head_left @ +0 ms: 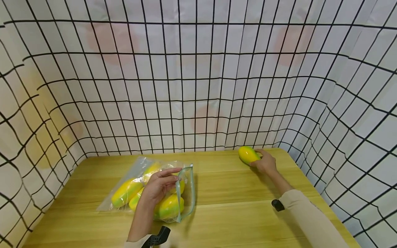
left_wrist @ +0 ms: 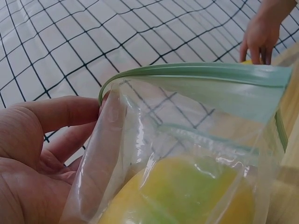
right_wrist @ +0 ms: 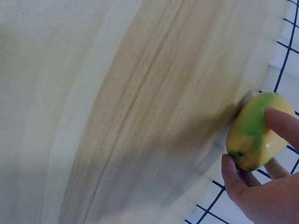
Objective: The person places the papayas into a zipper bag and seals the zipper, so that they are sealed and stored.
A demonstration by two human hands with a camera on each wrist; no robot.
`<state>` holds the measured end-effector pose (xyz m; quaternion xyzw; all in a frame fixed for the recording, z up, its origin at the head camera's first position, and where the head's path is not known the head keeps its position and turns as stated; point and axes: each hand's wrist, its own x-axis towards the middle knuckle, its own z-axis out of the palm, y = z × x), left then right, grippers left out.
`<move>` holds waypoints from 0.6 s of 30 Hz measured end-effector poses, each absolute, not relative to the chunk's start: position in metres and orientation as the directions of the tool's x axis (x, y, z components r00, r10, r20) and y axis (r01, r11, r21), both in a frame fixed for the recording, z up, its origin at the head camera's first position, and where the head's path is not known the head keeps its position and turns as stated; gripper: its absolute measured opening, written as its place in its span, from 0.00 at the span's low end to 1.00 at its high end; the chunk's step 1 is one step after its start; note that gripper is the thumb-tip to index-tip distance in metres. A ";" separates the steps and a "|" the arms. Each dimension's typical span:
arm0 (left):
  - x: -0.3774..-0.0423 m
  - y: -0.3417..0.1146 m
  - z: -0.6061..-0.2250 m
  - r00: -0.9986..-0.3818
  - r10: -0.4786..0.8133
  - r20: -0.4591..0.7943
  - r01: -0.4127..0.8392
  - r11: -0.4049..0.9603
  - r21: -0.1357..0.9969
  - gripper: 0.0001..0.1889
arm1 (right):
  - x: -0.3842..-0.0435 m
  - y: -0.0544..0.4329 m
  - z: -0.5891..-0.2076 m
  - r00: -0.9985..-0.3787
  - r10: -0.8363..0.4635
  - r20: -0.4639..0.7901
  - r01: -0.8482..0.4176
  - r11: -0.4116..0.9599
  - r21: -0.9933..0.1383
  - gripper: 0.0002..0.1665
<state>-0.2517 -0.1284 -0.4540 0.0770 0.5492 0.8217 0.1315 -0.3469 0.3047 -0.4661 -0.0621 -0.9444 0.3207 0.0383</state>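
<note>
A clear zip bag (head_left: 139, 164) with a pale green zip strip (left_wrist: 187, 71) lies on its side, its mouth gaping to the right. Several yellow-green mangoes (head_left: 169, 207) are inside; one mango (left_wrist: 180, 191) shows through the plastic close up. My left hand (head_left: 159, 186) holds the bag's mouth by its edge, the fingers (left_wrist: 77, 112) at one end of the green strip. Far off to the right, my right hand (head_left: 266, 162) grips another mango (right_wrist: 257, 130) near the table's back edge, thumb and fingers on either side of it.
The wooden table (head_left: 223, 206) runs under both hands, with bare wood between the bag and the right hand. Black grid netting (head_left: 195, 86) over white sheeting rises at the back and along both sides of the table.
</note>
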 end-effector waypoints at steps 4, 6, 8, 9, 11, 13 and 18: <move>-0.252 -0.128 -0.454 -0.952 0.304 -0.020 -0.135 -0.362 0.922 0.21 | -0.344 0.304 -0.465 -0.989 0.145 0.024 0.098 0.773 -0.627 0.45; -0.252 -0.127 -0.455 -0.952 0.305 -0.021 -0.136 -0.361 0.923 0.21 | -0.342 0.304 -0.465 -0.990 0.139 0.018 0.097 0.771 -0.630 0.45; -0.252 -0.127 -0.455 -0.952 0.305 -0.022 -0.137 -0.359 0.923 0.21 | -0.341 0.303 -0.464 -0.992 0.127 0.011 0.091 0.768 -0.634 0.45; -0.252 -0.127 -0.455 -0.952 0.304 -0.023 -0.137 -0.357 0.924 0.21 | -0.340 0.302 -0.464 -0.993 0.117 0.011 0.084 0.770 -0.632 0.46; -0.252 -0.127 -0.455 -0.953 0.303 -0.026 -0.138 -0.354 0.925 0.20 | -0.339 0.300 -0.462 -0.995 0.095 0.013 0.066 0.776 -0.628 0.46; -0.252 -0.127 -0.454 -0.953 0.303 -0.029 -0.141 -0.353 0.925 0.21 | -0.336 0.297 -0.459 -0.997 0.073 0.021 0.044 0.780 -0.624 0.46; -0.252 -0.127 -0.454 -0.954 0.299 -0.031 -0.140 -0.351 0.926 0.21 | -0.328 0.281 -0.449 -1.000 0.024 -0.011 0.024 0.710 -0.704 0.45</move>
